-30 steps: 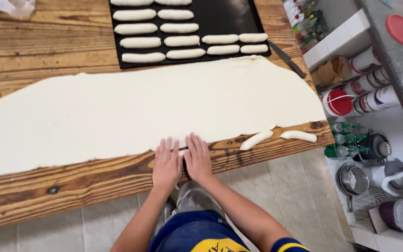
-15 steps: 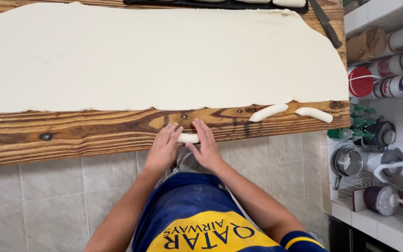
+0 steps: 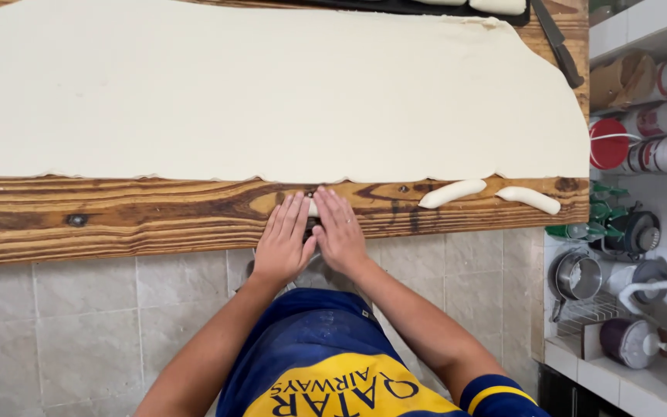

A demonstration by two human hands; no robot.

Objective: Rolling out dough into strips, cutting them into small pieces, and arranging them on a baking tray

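A wooden tabletop [image 3: 117, 220] is covered for most of its width by a large sheet of pale dough [image 3: 272, 85]. Just below the sheet's near edge, a small piece of dough [image 3: 312, 207] is pressed flat under both hands — the left hand [image 3: 283, 243] and right hand [image 3: 341, 232] lie side by side, fingers extended and together, no grip closed around it. To the right of the hands, two rolled dough sticks [image 3: 488, 193] rest on the bare wood. Beyond the tabletop's right end, shelves [image 3: 642, 31] hold cans and utensils; below, grey floor tiles [image 3: 79, 324] are seen.
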